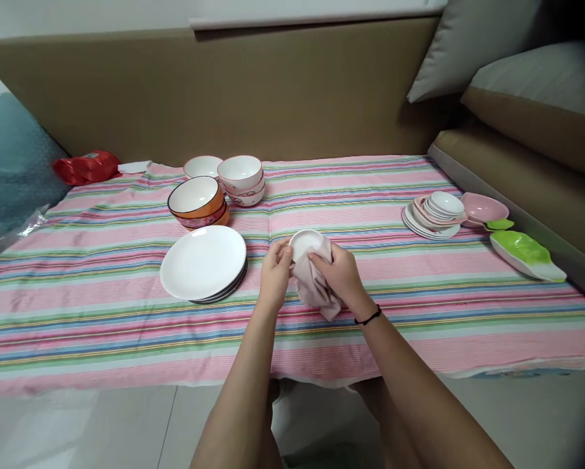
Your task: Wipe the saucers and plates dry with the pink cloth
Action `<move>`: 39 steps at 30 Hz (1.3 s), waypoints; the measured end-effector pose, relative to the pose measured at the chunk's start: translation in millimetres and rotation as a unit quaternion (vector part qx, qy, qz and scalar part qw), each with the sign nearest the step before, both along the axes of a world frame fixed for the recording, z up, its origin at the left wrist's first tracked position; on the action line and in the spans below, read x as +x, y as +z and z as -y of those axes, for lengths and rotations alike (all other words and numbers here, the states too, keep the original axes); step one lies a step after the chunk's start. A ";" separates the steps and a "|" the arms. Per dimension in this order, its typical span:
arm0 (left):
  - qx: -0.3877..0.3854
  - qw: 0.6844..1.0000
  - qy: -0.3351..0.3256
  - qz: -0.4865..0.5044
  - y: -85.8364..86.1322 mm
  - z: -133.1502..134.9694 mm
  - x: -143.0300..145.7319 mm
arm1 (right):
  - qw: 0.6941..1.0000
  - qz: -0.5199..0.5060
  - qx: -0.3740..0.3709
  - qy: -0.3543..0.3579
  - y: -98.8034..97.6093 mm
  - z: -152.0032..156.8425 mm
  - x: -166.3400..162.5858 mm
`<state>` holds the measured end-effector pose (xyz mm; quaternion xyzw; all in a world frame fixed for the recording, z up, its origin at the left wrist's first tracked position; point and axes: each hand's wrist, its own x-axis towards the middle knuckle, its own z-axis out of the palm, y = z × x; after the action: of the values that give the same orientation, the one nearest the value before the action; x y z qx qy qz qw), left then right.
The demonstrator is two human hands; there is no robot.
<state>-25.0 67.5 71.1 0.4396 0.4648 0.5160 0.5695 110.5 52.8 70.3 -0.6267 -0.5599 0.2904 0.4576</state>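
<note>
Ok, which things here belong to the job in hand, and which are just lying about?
In the job: small white dish in the left hand; cloth in the right hand; probably the stacked plates and stacked bowls.

Apparently lying about: red bundle; blue cushion; clear plastic.

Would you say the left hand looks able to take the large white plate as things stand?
Probably not at once: the left hand is holding the small white dish. Otherwise, only striped cloth shows between that hand and the large white plate.
</note>
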 end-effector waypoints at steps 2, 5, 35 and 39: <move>0.001 1.000 0.010 0.005 0.3 0.5 0.0 | 1.000 -0.010 -0.005 0.006 -0.5 0.5 -0.4; 0.043 0.998 0.004 -0.035 4.3 1.5 -2.2 | 1.000 0.009 0.010 0.017 -0.5 -0.6 4.9; 0.100 0.961 -0.125 -0.227 13.9 2.5 -6.8 | 0.979 0.173 0.076 0.083 0.6 -3.0 14.2; 0.072 0.963 -0.140 -0.219 10.9 1.1 -8.9 | 0.978 0.174 0.056 0.095 0.9 -1.4 10.0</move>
<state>-33.9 66.3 82.0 0.6425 0.4735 0.3545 0.4872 120.5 54.2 71.1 -0.5847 -0.7037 0.1872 0.3577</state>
